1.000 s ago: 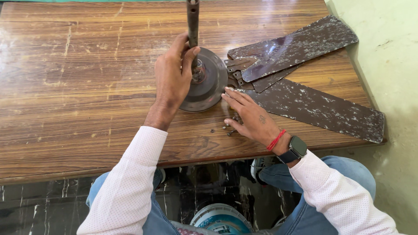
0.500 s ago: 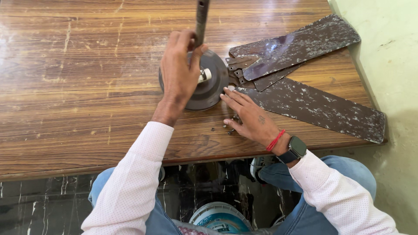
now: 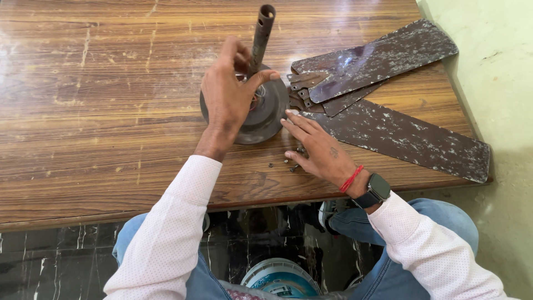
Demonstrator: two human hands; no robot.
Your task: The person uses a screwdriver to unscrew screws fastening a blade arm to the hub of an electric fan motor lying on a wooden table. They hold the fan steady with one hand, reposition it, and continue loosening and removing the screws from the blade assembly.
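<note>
A round dark fan motor housing (image 3: 270, 114) lies on the wooden table (image 3: 100, 111), with a rusty metal rod (image 3: 261, 33) rising from its middle. My left hand (image 3: 229, 97) grips the base of the rod on top of the motor. My right hand (image 3: 319, 150) rests flat on the table just right of the motor, its fingertips touching the motor's edge, fingers spread over a few small screws (image 3: 288, 164).
Three dark, paint-flecked fan blades (image 3: 400, 133) lie at the table's right end, one (image 3: 377, 55) reaching the far right corner. A pale wall (image 3: 494, 83) stands right of the table. A round teal and white object (image 3: 280, 278) sits below between my knees.
The rod has tilted from leaning left toward upright and slightly right. My left hand has shifted around it on the motor. My right hand has stayed on the table.
</note>
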